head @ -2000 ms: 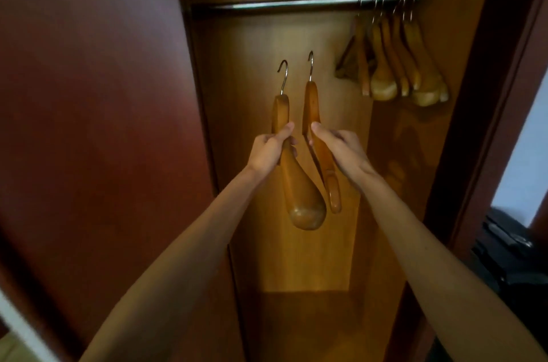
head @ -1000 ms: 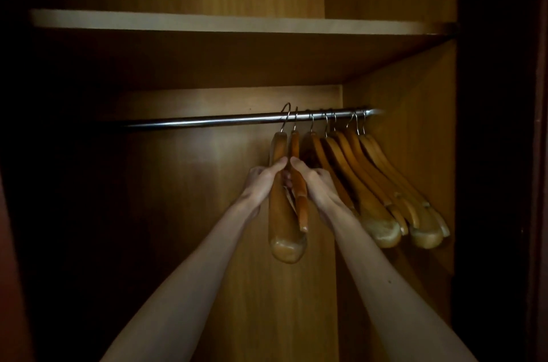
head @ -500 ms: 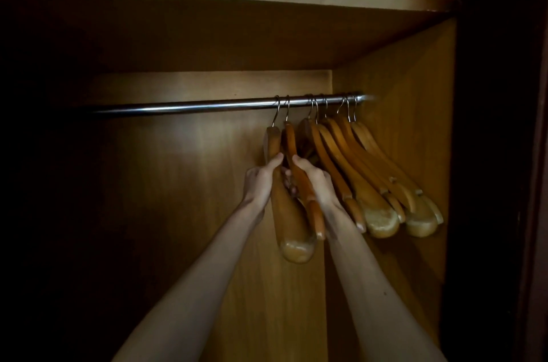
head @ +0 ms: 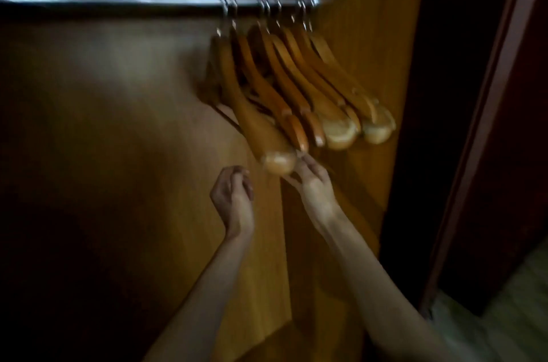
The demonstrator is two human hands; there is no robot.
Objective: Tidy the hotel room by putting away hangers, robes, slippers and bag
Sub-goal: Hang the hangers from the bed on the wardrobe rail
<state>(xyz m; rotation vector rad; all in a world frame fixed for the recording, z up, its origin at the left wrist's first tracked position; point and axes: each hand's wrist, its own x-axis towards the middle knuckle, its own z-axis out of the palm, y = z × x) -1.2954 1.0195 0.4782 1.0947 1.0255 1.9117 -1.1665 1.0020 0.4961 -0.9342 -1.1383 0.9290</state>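
Hangers of glossy orange-brown wood with steel hooks (head: 284,85) hang bunched at the right end of the chrome wardrobe rail (head: 118,4), at about one o'clock in the head view. They are judged stiff, fairly light and smooth enough to slip, so the safest hold is around the narrow neck below the hook or across the broad rounded shoulder end.

Right-hand fingers (head: 308,167) reach up, lightly spread, to the rounded tip of the leftmost hanger (head: 258,124); they touch or nearly touch it, and blur hides whether any pinch is made. The right hand (head: 314,186) sits just below that tip, at five o'clock from the bunch, with the forearm running down toward five o'clock.

Left-hand fingers (head: 241,180) are loosely curled and grasp nothing. The left hand (head: 232,198) hovers just beside the tip, at seven o'clock from it, clear of the wood, wrist bent back and forearm falling toward seven o'clock.
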